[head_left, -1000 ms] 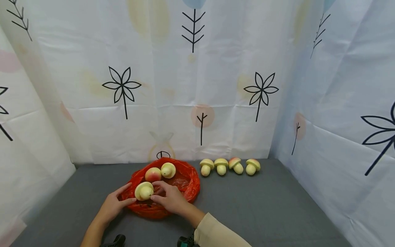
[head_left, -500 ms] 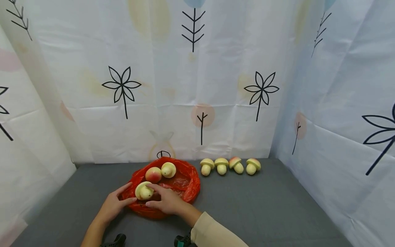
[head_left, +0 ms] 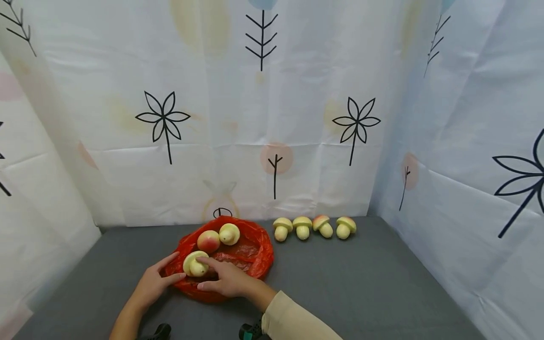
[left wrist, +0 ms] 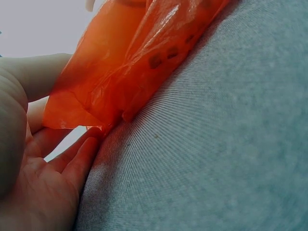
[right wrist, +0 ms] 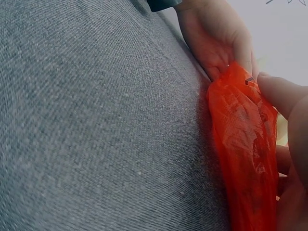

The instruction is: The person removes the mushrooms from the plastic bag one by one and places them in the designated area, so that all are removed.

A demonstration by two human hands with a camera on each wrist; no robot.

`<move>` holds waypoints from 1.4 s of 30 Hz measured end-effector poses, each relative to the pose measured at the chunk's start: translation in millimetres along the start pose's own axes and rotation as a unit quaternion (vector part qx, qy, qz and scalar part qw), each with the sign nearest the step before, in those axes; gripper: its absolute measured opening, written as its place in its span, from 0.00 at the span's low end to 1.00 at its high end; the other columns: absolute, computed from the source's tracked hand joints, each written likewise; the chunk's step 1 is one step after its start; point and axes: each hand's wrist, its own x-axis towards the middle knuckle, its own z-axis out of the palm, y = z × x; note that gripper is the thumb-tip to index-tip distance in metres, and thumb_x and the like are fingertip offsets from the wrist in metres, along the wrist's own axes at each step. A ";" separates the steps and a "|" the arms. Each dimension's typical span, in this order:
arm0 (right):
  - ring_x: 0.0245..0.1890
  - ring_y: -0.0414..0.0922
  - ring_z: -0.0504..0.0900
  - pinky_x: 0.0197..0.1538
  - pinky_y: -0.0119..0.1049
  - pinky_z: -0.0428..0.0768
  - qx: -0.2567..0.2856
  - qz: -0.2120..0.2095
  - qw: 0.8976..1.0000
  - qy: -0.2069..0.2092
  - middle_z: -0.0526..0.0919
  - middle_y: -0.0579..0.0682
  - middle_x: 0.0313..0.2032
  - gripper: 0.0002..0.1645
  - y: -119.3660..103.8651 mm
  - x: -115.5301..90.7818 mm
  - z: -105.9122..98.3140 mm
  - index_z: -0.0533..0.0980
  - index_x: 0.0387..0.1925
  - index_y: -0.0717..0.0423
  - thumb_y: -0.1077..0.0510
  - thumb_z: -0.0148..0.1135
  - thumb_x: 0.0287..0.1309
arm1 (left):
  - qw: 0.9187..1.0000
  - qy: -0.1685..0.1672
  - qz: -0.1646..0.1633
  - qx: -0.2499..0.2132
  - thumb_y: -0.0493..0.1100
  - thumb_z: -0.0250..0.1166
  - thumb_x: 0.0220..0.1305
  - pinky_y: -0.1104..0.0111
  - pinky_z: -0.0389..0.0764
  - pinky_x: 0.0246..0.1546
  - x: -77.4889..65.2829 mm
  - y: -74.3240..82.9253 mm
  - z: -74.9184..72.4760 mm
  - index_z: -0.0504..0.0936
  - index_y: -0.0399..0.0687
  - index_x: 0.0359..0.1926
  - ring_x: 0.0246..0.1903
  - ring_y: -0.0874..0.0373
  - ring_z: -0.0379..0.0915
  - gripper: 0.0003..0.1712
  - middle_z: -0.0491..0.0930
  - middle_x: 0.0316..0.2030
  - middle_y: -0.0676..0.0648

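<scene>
A crumpled red plastic bag [head_left: 263, 264] lies spread like a bowl on the grey table. My left hand [head_left: 148, 282] holds its left rim, thumb inside the wall and fingers outside against the bag [left wrist: 110, 62]. Just beyond that thumb, a pale yellow mushroom [head_left: 195, 265] lies tilted inside the bag. The index finger of my right hand [head_left: 231, 279] touches or nearly touches the mushroom; its thumb is apart, over the front rim. Farther back in the bag sit another mushroom [head_left: 229, 234] and a round red-and-yellow piece [head_left: 208, 242], possibly a mushroom cap or a peach.
Several mushrooms [head_left: 302, 228] stand in a row on the grey tabletop [head_left: 361, 283], right of the bag near the back edge. White printed curtains [head_left: 238, 118] enclose the table at the back and sides. Dark wrist devices [head_left: 250, 332] show at the bottom.
My right fingers have opened wider: the index moved left over the mushroom and the thumb came down away from it. The left hand stays in place. The whole view shifted slightly.
</scene>
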 end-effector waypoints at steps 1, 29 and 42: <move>0.57 0.35 0.73 0.57 0.33 0.73 0.004 -0.001 1.000 -0.002 0.72 0.41 0.63 0.37 0.0 -0.1 -0.2 0.59 0.73 0.34 0.43 0.60 0.65 | 1.000 -0.001 -0.001 0.002 0.57 0.68 0.61 0.39 0.58 0.62 0.3 0.5 -0.4 0.58 0.40 0.73 0.67 0.33 0.51 0.48 0.55 0.69 0.28; 0.58 0.35 0.72 0.58 0.33 0.72 0.138 0.000 0.989 0.044 0.73 0.41 0.60 0.32 1.4 -8.1 -1.2 0.65 0.68 0.41 0.51 0.62 0.65 | 1.000 -0.007 0.006 -0.011 0.55 0.67 0.62 0.40 0.59 0.63 -0.2 -1.6 -0.6 0.57 0.40 0.74 0.68 0.33 0.50 0.47 0.54 0.70 0.28; 0.45 0.34 0.76 0.48 0.30 0.75 0.164 0.028 0.977 0.133 0.78 0.39 0.49 0.28 -1.9 -12.7 -3.8 0.72 0.59 0.39 0.54 0.70 0.57 | 1.000 -0.001 0.006 -0.007 0.55 0.68 0.61 0.41 0.58 0.63 0.8 -1.2 -0.9 0.58 0.39 0.73 0.68 0.33 0.50 0.47 0.55 0.69 0.28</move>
